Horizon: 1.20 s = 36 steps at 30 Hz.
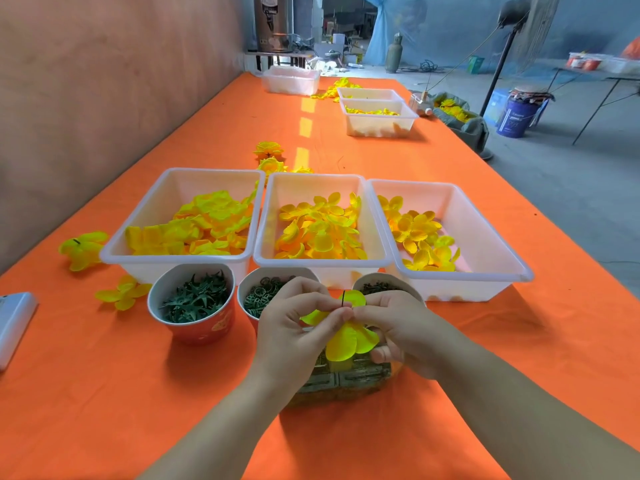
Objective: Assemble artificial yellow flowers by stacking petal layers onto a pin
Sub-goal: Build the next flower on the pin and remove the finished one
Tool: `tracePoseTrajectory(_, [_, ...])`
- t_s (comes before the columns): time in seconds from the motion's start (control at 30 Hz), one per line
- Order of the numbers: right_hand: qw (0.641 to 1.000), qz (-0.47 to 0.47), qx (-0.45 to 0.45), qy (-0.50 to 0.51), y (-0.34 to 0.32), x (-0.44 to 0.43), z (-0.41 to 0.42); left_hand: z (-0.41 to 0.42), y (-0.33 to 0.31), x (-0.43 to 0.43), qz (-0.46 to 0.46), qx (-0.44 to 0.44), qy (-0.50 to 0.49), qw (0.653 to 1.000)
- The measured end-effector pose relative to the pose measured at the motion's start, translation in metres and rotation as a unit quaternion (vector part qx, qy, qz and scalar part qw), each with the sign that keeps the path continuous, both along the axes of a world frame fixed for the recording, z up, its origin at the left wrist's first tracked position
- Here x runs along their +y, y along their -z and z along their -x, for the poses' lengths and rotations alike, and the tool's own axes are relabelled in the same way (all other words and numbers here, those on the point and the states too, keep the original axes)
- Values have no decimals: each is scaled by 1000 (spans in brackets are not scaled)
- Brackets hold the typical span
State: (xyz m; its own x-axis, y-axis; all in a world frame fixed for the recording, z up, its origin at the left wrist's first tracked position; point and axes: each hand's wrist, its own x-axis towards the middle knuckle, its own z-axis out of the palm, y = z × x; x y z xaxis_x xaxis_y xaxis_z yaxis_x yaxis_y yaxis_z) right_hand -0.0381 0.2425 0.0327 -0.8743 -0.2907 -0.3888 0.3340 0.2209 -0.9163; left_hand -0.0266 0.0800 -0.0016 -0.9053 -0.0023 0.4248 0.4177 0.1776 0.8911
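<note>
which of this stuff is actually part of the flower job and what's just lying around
Part of the job: left hand and right hand pinching the petal layer on the pin; left tray, middle tray and right tray of petals; cup of green leaves.
Lying about: white device, fan, blue bucket, gas cylinder.

Left hand (pixel 291 323) and right hand (pixel 394 327) pinch a yellow petal layer (pixel 349 337) at a dark pin (pixel 342 298). Beneath is a base block (pixel 346 379), possibly foam, on the orange tabletop (pixel 104 393). Behind are paper cups (pixel 192 303) and white petal bins (pixel 322 263).
</note>
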Motion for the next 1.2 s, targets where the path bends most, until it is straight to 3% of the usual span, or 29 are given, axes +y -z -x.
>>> tracePoseTrajectory(0.3, [1000, 14, 2, -5, 1, 3, 3, 0, 11, -2, 4, 8, 16, 1000])
tracePoseTrajectory(0.4, [1000, 14, -3, -3, -1, 3, 2, 1, 4, -10, -12, -92, 27, 995])
tracePoseTrajectory(0.5, [1000, 18, -6, 13, 1, 3, 0, 3, -5, -20, -82, -198, -10, 977])
tracePoseTrajectory(0.6, [1000, 7, 11, 18, 3, 4, 0, 2, -15, -23, 24, -242, -47, 969])
tracePoseTrajectory(0.7, [999, -13, 35, 17, 3, 3, -1, -7, -22, -18, 85, -271, 3, 959])
tracePoseTrajectory(0.93, [994, -55, 81, 42, 7, -1, -4, -11, -21, -20, 38, -295, 38, 954])
tracePoseTrajectory(1.2, [982, -64, 170, 58, 10, -4, -7, -9, -29, -21, -88, -355, 70, 928])
